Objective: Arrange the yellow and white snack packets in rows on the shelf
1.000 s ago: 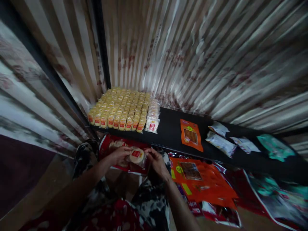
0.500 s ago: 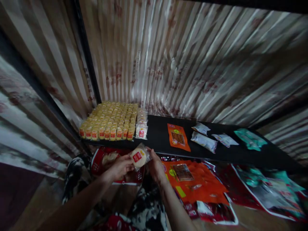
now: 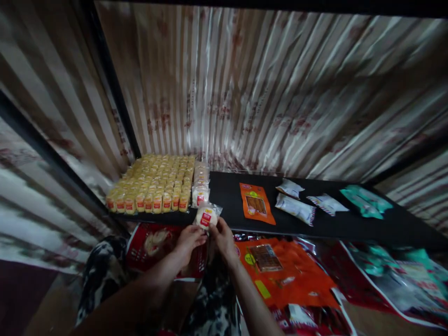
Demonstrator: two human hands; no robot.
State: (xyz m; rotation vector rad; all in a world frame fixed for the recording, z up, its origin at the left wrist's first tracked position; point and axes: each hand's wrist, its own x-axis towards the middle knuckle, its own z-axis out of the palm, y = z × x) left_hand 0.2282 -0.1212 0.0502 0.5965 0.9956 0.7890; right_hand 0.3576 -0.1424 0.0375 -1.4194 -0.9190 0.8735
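Note:
Both hands grip one round, pale snack in a clear wrapper [image 3: 206, 217] with a red label, held just in front of the black shelf's front edge. My left hand [image 3: 191, 239] pinches its lower left side, and my right hand [image 3: 222, 235] closes on its lower right. Behind it, a short row of the same white wrapped snacks [image 3: 200, 179] stands on the shelf. To the left of that row are many yellow wrapped snacks [image 3: 154, 182] in tight rows. Below my left hand lies a red bag [image 3: 154, 247].
On the black shelf [image 3: 224, 196] lie an orange packet [image 3: 256, 204], several white packets [image 3: 295, 206] and a teal packet [image 3: 366, 200]. Larger orange bags [image 3: 287, 268] and a bag with teal packets [image 3: 402, 275] sit below. Dark posts [image 3: 115, 88] and striped sheeting [image 3: 224, 84] enclose the shelf.
Both hands have moved the wrapped snack forward and up, toward the shelf edge and the white row. The snack is now more upright. My view has shifted slightly.

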